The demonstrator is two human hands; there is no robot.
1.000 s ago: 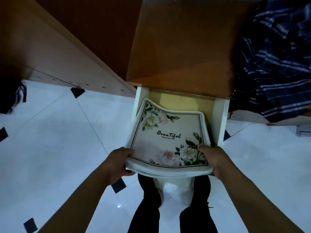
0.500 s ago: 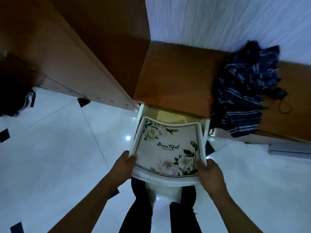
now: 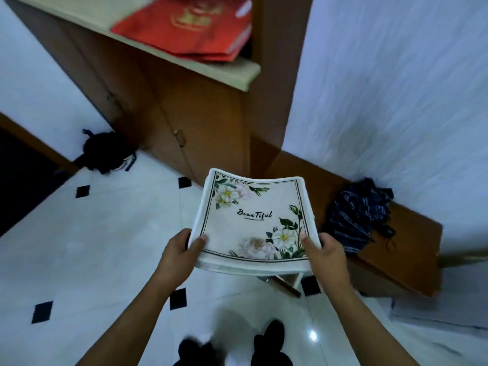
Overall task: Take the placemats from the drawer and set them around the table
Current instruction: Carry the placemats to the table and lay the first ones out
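Placemats (image 3: 253,220) had come clear of the drawer (image 3: 293,280). Half a second before, the stack was still in the drawer's open mouth; now it was held up above it, and only what looked like a corner of the drawer showed below the stack's near edge. The view had swung upward too, as if the person had straightened.

The left hand (image 3: 179,254) gripped the stack's left edge and the right hand (image 3: 326,256) its right edge. Their fingers (image 3: 198,241) were closed on it, thumbs on the flowered top mat and the rest curled underneath out of sight. The stack sagged a little between them. It held several mats, though the number could not be told.

A striped cloth (image 3: 359,215) lay on the low cabinet (image 3: 412,257) to the right of the drawer.

Fetching, as I judged it, was done. Carrying the stack to the table, which was not in view, and laying the mats around the tabletop remained. The drawer also seemed to be left open.
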